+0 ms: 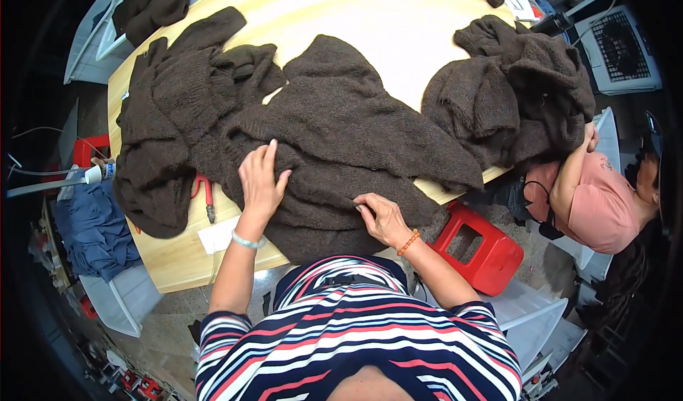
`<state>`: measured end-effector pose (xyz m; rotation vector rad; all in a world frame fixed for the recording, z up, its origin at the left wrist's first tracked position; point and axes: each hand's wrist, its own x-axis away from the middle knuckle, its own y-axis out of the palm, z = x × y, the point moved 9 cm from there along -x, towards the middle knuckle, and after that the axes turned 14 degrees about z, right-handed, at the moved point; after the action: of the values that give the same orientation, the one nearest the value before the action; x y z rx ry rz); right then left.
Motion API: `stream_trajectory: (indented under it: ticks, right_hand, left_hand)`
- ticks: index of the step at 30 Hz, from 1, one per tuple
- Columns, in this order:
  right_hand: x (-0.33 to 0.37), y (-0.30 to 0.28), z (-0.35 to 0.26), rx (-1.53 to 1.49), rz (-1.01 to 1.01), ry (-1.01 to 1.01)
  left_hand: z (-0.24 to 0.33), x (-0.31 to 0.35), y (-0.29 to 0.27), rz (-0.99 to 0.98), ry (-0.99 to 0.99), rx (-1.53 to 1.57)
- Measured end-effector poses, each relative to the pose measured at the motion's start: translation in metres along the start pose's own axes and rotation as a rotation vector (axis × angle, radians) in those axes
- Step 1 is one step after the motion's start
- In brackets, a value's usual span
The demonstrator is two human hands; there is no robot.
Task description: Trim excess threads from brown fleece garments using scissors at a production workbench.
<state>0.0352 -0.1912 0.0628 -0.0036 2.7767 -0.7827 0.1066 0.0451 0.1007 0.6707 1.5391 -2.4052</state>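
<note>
Left hand (pixel 261 182) lies spread on, right hand (pixel 385 220) pinches, the brown garment (pixel 341 113) beneath.

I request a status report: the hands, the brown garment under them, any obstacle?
Left fingers, right fingers: both on brown garment. Garment rumpled on table. Nothing visibly blocking; red-handled tool nearby.

Two people (pixel 597 205), one table (pixel 416 31), knits (pixel 334 106) (perhaps five)

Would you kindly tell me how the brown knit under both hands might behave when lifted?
The brown knit likely sags limply, judging by its soft folds. Its fuzzy surface suggests it may grip rather than slide.
</note>
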Motion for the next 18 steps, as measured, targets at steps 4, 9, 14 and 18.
stream_trajectory:
  ticks: [4, 9, 14, 18]
  right_hand:
    - [0.005, -0.013, 0.01, -0.221, -0.177, 0.478]
    - [0.038, -0.058, 0.042, -0.083, -0.406, 0.498]
    - [0.07, -0.112, 0.097, 0.449, -0.509, 0.626]
    - [0.031, -0.17, 0.086, 0.593, 0.253, 0.378]
  left_hand:
    - [-0.028, 0.018, 0.05, -0.329, -0.06, 0.22]
    - [-0.075, 0.023, 0.044, -0.231, -0.623, 0.67]
    - [-0.12, 0.032, 0.078, -0.186, -0.935, 0.677]
    - [-0.113, 0.018, 0.105, -0.253, -1.01, 0.562]
